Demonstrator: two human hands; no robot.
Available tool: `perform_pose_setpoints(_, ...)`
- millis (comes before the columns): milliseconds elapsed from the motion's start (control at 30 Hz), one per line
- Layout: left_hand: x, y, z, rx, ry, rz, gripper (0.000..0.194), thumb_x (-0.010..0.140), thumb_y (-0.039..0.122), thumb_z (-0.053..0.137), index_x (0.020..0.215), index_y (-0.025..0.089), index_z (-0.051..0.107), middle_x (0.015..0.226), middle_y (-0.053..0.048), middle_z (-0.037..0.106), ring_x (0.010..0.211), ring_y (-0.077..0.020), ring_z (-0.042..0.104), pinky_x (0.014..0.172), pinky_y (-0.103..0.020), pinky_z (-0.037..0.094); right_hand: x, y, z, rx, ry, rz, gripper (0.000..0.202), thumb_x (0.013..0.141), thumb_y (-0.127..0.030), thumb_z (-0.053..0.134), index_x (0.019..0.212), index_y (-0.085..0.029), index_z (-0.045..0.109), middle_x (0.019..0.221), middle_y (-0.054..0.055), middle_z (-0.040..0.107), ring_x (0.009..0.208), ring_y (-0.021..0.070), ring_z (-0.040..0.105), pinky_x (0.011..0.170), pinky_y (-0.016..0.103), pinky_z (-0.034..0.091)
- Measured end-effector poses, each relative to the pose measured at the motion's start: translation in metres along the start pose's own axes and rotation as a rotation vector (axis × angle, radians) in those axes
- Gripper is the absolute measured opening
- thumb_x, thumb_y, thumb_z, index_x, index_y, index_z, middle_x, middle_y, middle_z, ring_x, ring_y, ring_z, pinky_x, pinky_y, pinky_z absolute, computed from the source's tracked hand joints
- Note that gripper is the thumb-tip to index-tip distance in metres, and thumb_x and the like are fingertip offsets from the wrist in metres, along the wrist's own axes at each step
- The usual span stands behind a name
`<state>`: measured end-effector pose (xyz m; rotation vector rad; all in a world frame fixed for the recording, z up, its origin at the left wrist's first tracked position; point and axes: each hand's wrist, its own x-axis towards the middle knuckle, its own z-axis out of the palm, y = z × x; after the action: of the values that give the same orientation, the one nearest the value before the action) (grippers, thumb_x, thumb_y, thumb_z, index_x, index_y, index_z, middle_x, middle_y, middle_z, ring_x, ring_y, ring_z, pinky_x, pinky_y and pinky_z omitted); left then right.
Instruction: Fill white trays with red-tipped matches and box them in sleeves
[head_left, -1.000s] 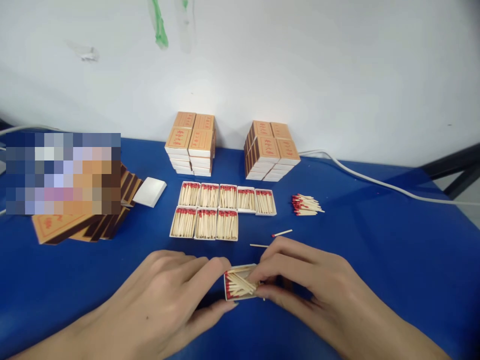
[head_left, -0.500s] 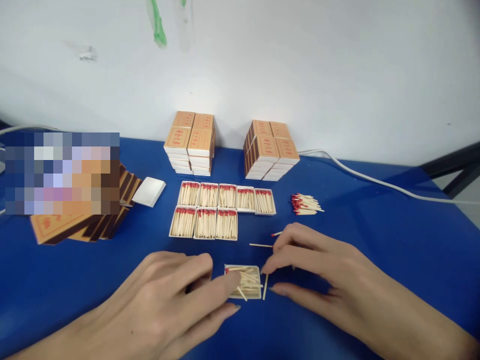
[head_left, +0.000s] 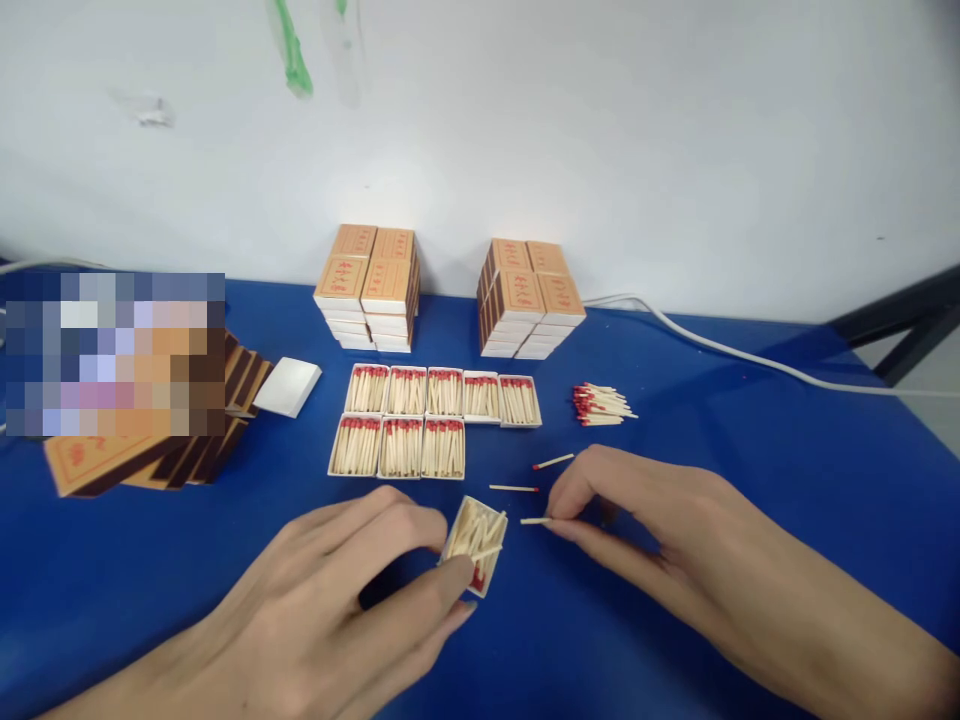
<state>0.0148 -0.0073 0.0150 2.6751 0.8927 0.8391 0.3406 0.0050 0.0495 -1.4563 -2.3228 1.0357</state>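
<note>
One loosely filled matchbox tray (head_left: 495, 558) was positioned between the two hands. Its long axis ran away from the person, with the far end canted slightly right; the matches inside (head_left: 484, 535) lay partly askew, and red heads showed at its near end. The left hand (head_left: 352, 580) was the nearer: it was clamped on the tray from the left, fingers curled, one fingertip over the near end. Whether the tray's base rested on the blue table (head_left: 720, 400) could not be determined. The right hand (head_left: 645, 520) was to the right of the tray, apart from it and from the left hand, with thumb and index finger pinched on a single match (head_left: 532, 521). This match lay crosswise, its bare end directed at the tray across a gap; its other end was hidden. Two loose matches (head_left: 514, 488) lay beyond the tray to its right, with a heap of matches (head_left: 604, 405) farther out that way. Eight filled trays (head_left: 405, 416) stood beyond it, mostly to its left.
</note>
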Motion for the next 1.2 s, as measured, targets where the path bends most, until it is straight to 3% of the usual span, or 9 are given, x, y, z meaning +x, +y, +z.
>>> perform_pose_setpoints(100,0.005,-0.002,-0.006,0.019,-0.044,0.080,0.026,0.120,0.021,0.067,0.143,0.024,0.080,0.143,-0.006,0.080,0.130,-0.0197,0.079,0.109,-0.032,0.071,0.004,-0.003,-0.002,0.012,0.084,-0.004,0.015,0.122,-0.037,0.067,0.109,-0.031,0.072,0.105,-0.005,0.081,0.087,0.0153,0.075,0.080,0.028,0.058)
perform_pose_setpoints(300,0.009,-0.004,-0.004,0.079,-0.101,0.135,0.031,0.125,0.025,0.058,0.147,0.023,0.080,0.157,-0.002,0.083,0.147,-0.0212,0.079,0.122,-0.035,0.069,0.011,-0.012,-0.002,0.005,0.405,-0.050,0.008,0.110,-0.030,0.075,0.104,-0.032,0.081,0.090,-0.002,0.079,0.074,0.0187,0.071,0.070,0.032,0.060)
perform_pose_setpoints(433,0.003,0.001,0.000,0.039,-0.129,0.098,0.041,0.125,0.031,0.058,0.160,0.017,0.073,0.174,-0.003,0.072,0.168,-0.0213,0.063,0.137,-0.036,0.057,0.012,-0.013,-0.001,0.102,0.386,-0.015,0.011,0.110,-0.037,0.081,0.101,-0.032,0.086,0.095,0.001,0.085,0.080,0.0226,0.079,0.069,0.034,0.066)
perform_pose_setpoints(533,0.002,0.004,-0.001,0.028,-0.115,0.072,0.038,0.125,0.031,0.059,0.156,0.020,0.076,0.171,0.000,0.074,0.166,-0.0187,0.065,0.138,-0.033,0.054,0.012,-0.009,-0.003,0.080,0.344,-0.035,0.018,0.114,-0.045,0.079,0.102,-0.033,0.086,0.110,0.003,0.090,0.100,0.0276,0.086,0.094,0.041,0.073)
perform_pose_setpoints(667,0.006,0.003,-0.002,0.072,-0.098,0.097,0.037,0.127,0.030,0.055,0.153,0.021,0.079,0.162,0.003,0.081,0.154,-0.0163,0.074,0.138,-0.031,0.053,0.011,-0.003,-0.006,0.022,0.436,0.012,0.020,0.115,-0.050,0.078,0.108,-0.033,0.086,0.111,0.003,0.092,0.108,0.0311,0.089,0.125,0.055,0.063)
perform_pose_setpoints(800,0.006,-0.004,-0.002,0.075,-0.141,0.181,0.036,0.126,0.024,0.056,0.155,0.019,0.078,0.164,0.002,0.079,0.163,-0.0161,0.067,0.146,-0.030,0.041,0.012,0.005,-0.003,-0.112,0.462,-0.061,0.016,0.118,-0.040,0.073,0.124,-0.032,0.085,0.107,0.001,0.089,0.098,0.0275,0.088,0.115,0.050,0.067)
perform_pose_setpoints(933,0.001,-0.005,-0.006,0.011,-0.190,0.158,0.043,0.123,0.016,0.056,0.163,0.020,0.073,0.171,-0.001,0.075,0.168,-0.0200,0.063,0.141,-0.032,0.051,0.011,0.017,0.003,-0.278,0.379,-0.156,0.030,0.122,-0.032,0.068,0.151,-0.034,0.073,0.127,0.005,0.085,0.113,0.0278,0.084,0.105,0.046,0.068)
perform_pose_setpoints(1067,-0.002,-0.004,-0.006,-0.048,-0.178,0.042,0.041,0.123,0.016,0.057,0.161,0.020,0.072,0.157,-0.007,0.082,0.150,-0.0196,0.078,0.132,-0.033,0.063,0.013,0.024,0.003,-0.300,0.333,-0.187,0.009,0.123,-0.029,0.067,0.130,-0.028,0.073,0.118,0.004,0.081,0.118,0.0263,0.081,0.105,0.042,0.064)
perform_pose_setpoints(1200,-0.006,-0.009,-0.004,-0.091,-0.123,0.029,0.041,0.119,0.012,0.061,0.157,0.022,0.072,0.153,-0.007,0.085,0.139,-0.0198,0.083,0.124,-0.034,0.070,0.017,0.027,0.000,-0.295,0.287,-0.207,0.017,0.126,-0.027,0.060,0.122,-0.026,0.076,0.122,0.006,0.081,0.124,0.0276,0.079,0.109,0.044,0.063)
